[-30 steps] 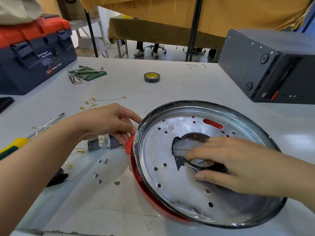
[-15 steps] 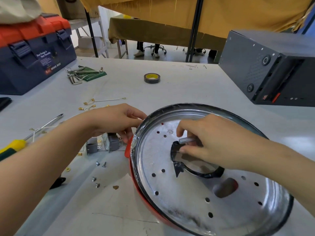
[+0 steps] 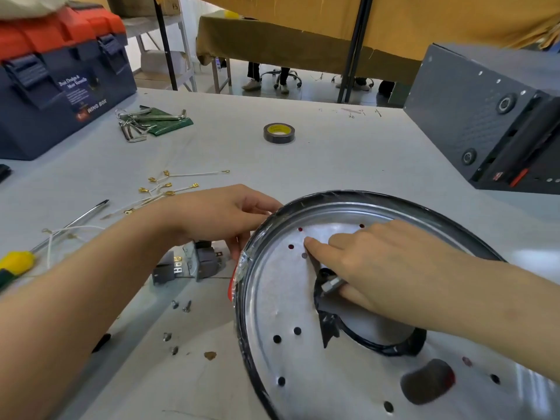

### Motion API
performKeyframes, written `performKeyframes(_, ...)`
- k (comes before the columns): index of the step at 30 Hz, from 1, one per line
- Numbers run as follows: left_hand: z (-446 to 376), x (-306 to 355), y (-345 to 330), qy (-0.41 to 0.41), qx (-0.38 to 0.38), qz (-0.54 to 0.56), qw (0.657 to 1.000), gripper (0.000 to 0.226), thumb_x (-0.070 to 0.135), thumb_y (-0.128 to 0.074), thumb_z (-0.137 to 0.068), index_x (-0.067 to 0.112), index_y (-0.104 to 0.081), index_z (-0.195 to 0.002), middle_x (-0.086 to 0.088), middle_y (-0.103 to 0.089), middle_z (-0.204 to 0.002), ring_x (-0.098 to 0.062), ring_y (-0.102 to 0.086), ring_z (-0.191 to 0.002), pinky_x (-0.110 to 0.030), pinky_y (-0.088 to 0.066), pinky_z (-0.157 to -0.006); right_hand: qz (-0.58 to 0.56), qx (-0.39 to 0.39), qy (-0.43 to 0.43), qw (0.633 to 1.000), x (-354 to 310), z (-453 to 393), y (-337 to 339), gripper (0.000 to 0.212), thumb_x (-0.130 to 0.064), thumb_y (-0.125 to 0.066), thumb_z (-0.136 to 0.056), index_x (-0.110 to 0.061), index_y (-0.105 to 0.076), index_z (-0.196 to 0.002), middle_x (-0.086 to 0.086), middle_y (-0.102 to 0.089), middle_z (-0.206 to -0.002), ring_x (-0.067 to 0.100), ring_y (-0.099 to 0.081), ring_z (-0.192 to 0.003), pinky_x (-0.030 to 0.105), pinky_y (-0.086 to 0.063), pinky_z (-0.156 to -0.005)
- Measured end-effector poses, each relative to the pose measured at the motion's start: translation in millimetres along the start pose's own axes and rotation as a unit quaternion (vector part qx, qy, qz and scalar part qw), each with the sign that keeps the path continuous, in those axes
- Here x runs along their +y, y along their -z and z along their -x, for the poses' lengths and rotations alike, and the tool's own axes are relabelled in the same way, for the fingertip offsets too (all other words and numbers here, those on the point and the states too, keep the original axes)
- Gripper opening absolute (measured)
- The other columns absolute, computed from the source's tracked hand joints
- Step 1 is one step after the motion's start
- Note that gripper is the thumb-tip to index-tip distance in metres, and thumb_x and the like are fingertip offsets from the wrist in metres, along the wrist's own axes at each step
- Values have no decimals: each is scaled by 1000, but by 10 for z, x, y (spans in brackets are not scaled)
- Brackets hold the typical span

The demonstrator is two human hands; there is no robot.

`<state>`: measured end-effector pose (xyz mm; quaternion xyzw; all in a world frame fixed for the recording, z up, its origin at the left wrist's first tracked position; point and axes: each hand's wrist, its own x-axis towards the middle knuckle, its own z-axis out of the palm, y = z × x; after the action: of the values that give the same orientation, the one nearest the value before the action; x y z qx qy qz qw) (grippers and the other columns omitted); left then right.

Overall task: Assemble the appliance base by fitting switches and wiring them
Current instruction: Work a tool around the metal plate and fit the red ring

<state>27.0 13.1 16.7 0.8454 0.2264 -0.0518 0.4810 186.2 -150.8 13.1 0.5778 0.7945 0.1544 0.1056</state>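
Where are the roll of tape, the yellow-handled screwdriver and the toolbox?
roll of tape [image 3: 279, 133], head view, on its top edge.
yellow-handled screwdriver [image 3: 16, 262], head view, on the yellow grip.
toolbox [image 3: 45, 95], head view, on its blue front.

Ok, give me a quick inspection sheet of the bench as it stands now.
Surface: pale grey table, scuffed.
Job's things: round metal appliance base with red rim; grey switch blocks beside it.
Clutter: loose screws, yellow-handled screwdriver, hex keys, black tape roll.
Hands: left hand grips the base's rim; right hand holds a small metal part, forefinger extended.
Cables: white terminal wires.
Surroundings: blue-orange toolbox, dark grey case.
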Motion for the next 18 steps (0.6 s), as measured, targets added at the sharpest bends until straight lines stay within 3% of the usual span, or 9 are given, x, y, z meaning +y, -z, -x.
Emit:
performKeyframes(3, -17, -23, -10, -17, 7, -13, 1000, 30, 20, -44, -100, 34, -64, -118, -10, -71, -104, -35, -64, -90, -47, -54, -82, 18, -18, -18, 1000, -38, -10, 14, 43, -28, -32, -90, -18, -44, -130, -5, -56, -85, 22, -27, -57, 29, -8, -44)
performKeyframes(6, -14, -44, -28, -31, 6, -17, 999, 29, 24, -45, -99, 37, -65, -116, -10, -69, -110, -41, -62, -104, -57, -49, -90, 32, -45, -11, 998, -52, -47, 16, 47, -18, -47, -88, -13, -41, -135, -4, -48, -78, 23, -36, -57, 29, -6, -44)
performKeyframes(8, -12, -51, -35, -36, 7, -18, 999, 27, 29, -46, -98, 38, -65, -115, -10, -69, -112, -41, -61, -106, -57, -49, -91, 76, -59, -25, 995, -68, -72, 29, 56, -23, -67, -75, -10, -56, -128, -4, -53, -67, 22, -45, -48, 25, -1, -43)
performKeyframes(11, -7, -56, -38, -47, 16, -23, 999, 26, 30, -47, -97, 37, -66, -114, -4, -70, -110, -38, -63, -104, -55, -50, -90, 74, -31, -51, 996, -83, -98, -9, 64, -28, -87, -47, -6, -72, -105, -3, -46, -47, 18, -40, -32, 20, 4, -49)
performKeyframes(15, 0, -54, -46, -56, 23, -24, 998, 27, 32, -47, -97, 41, -65, -115, 10, -71, -108, -18, -67, -101, -49, -49, -93, 70, -26, -55, 996, -124, -115, -8, 59, -19, -88, -44, -2, -74, -98, 0, -22, -52, 16, -35, -29, 18, 4, -52)
performKeyframes(18, -4, -76, -45, -57, 17, -20, 998, 28, 35, -46, -95, 45, -65, -113, 9, -71, -109, -26, -65, -104, -54, -47, -95, 74, 2, -64, 995, -132, -106, 36, 44, -8, -63, -55, -1, -74, -97, 3, -23, -51, 20, -21, -35, 19, 6, -53)
